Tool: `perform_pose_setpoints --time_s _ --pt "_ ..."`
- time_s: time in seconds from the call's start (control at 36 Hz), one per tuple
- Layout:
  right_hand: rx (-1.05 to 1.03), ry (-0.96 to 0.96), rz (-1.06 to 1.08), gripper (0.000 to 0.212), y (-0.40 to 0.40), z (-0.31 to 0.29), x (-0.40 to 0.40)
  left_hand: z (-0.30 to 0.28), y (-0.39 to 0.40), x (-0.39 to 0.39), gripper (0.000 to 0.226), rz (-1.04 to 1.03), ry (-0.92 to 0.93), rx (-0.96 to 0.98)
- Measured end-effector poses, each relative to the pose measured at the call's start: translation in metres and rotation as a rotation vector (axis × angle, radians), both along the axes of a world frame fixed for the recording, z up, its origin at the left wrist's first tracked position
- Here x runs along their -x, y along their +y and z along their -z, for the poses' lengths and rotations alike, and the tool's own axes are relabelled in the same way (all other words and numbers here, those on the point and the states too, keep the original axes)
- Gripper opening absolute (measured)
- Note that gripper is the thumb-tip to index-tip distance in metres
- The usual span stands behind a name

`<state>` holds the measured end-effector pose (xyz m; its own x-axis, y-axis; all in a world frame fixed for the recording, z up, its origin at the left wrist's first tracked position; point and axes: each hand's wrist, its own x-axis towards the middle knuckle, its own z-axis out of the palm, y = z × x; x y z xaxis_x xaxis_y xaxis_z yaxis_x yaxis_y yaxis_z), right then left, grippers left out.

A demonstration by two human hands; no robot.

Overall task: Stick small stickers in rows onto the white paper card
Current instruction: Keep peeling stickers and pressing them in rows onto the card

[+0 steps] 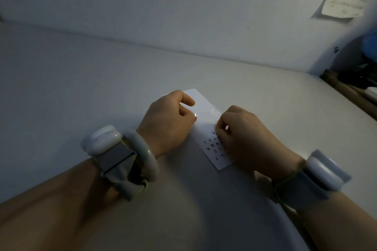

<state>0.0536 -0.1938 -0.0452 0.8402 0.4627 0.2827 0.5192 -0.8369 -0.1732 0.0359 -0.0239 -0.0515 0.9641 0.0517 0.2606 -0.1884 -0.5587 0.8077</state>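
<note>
Where fingertips press, stickers.

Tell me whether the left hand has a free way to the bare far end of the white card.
Probably yes. The left hand already lies at the white card by its left edge, its forefinger over the bare far part. Nothing stands between; the right hand is busy nearer, at the stickers.

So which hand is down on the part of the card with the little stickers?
The right hand. Its curled fingertips touch the white card at the dark stickers; the left hand rests on the bare far part.
</note>
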Motion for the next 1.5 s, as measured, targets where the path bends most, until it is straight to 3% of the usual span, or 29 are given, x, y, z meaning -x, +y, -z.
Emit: perform_pose_setpoints --time_s 0.28,0.53,0.69,0.78,0.97,1.22,1.31,1.5 --pt "0.073 0.002 0.065 0.018 0.005 0.0 0.001 0.001 0.001 -0.001 0.019 -0.022 0.045 0.108" --pt "-0.047 0.134 0.134 0.011 0.002 -0.005 -0.007 0.003 0.0 -0.003 0.016 -0.058 0.039 0.182" --pt "-0.191 0.295 0.152 0.016 -0.005 -0.008 -0.012 0.004 0.0 -0.004 0.014 -0.07 0.043 0.201" --pt "-0.203 0.284 0.138 0.009 -0.006 -0.007 -0.012 0.004 -0.001 -0.004 0.013 -0.074 0.046 0.213" --pt "-0.177 0.21 0.126 0.019 -0.002 -0.004 -0.012 0.004 -0.001 -0.004 0.013 -0.067 0.043 0.204" --pt "-0.172 0.244 0.138 0.003 -0.002 -0.006 -0.01 0.002 0.0 -0.002 0.016 -0.052 0.059 0.231" --pt "-0.173 0.19 0.13 0.007 -0.003 -0.003 -0.008 -0.001 0.0 0.0 0.02 -0.031 0.078 0.301" --pt "-0.325 -0.167 0.056 0.011 0.003 -0.007 0.006 -0.005 -0.001 0.003 0.028 0.053 0.085 0.344"
